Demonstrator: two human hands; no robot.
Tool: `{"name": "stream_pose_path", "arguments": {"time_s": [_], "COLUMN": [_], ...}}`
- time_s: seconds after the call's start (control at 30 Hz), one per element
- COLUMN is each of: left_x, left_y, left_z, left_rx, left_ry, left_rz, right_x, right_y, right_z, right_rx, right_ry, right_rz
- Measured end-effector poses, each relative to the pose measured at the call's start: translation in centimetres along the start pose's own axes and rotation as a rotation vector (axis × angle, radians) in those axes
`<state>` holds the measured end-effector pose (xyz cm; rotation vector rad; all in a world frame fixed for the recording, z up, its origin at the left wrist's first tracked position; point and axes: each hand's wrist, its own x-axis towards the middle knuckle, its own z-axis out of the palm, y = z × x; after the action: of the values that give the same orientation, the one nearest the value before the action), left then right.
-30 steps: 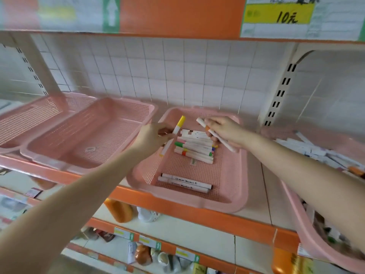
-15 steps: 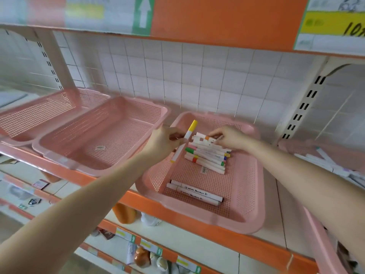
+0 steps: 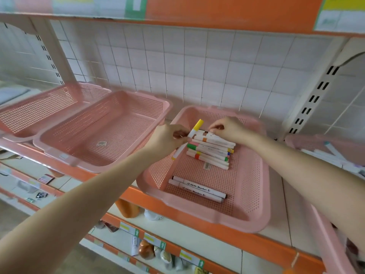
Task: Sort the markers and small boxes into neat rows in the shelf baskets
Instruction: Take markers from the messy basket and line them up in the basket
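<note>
Two bare forearms reach in from the bottom edge toward a shop shelf with an orange front edge [image 3: 130, 195]. Below that edge, at 7 o'clock, an orange bottle [image 3: 127, 210] stands on a lower shelf among small blurred goods.

On the shelf at the centre sits a pink mesh basket [image 3: 197, 218]. Near its front rim two white markers [image 3: 197, 189] lie side by side, touching, with "Marker" printed along them. Farther back, a row of markers [image 3: 211, 150] with coloured bands lies packed together, running from 10 o'clock to 4 o'clock.

At the row's 9 o'clock end the left hand [image 3: 169, 138] holds a yellow-capped marker [image 3: 198, 124]. Its fingers [image 3: 178, 134] pinch the barrel, cap pointing to 1 o'clock, the other end over the basket's left wall. At the row's far side the right hand [image 3: 230, 129] hovers palm down, its fingers [image 3: 216, 127] bent narrow onto the farthest marker. Whether they pinch it cannot be told.

At 9 o'clock of this basket stands a second pink basket [image 3: 59, 155], and just beyond that a third [image 3: 39, 107]. At 3 o'clock, a further pink basket [image 3: 325, 244] holds loose white markers [image 3: 331, 153].

Behind everything is a white tiled wall [image 3: 197, 76].
</note>
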<state>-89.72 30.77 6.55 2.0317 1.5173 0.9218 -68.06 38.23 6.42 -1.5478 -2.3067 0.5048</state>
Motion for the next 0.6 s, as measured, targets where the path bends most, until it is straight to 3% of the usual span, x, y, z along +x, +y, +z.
{"name": "stream_pose_path", "arguments": {"time_s": [0.17,0.43,0.6], "left_x": [-0.1,-0.7,-0.4], "left_y": [0.3,0.9,0.6], "left_z": [0.0,0.0,0.1], "left_rx": [0.0,0.038,0.015], "left_ry": [0.003,-0.06,-0.081], "left_rz": [-0.001,0.023,0.024], "right_x": [-2.6,-4.2,-5.3], "right_y": [-2.9,-3.5,-1.6], "right_z": [-0.9,-0.6,-2.4], "right_rx": [0.384,0.531,0.886], "right_ry": [-0.073,0.042,0.174], "right_rz": [-0.082,-0.059,0.026]}}
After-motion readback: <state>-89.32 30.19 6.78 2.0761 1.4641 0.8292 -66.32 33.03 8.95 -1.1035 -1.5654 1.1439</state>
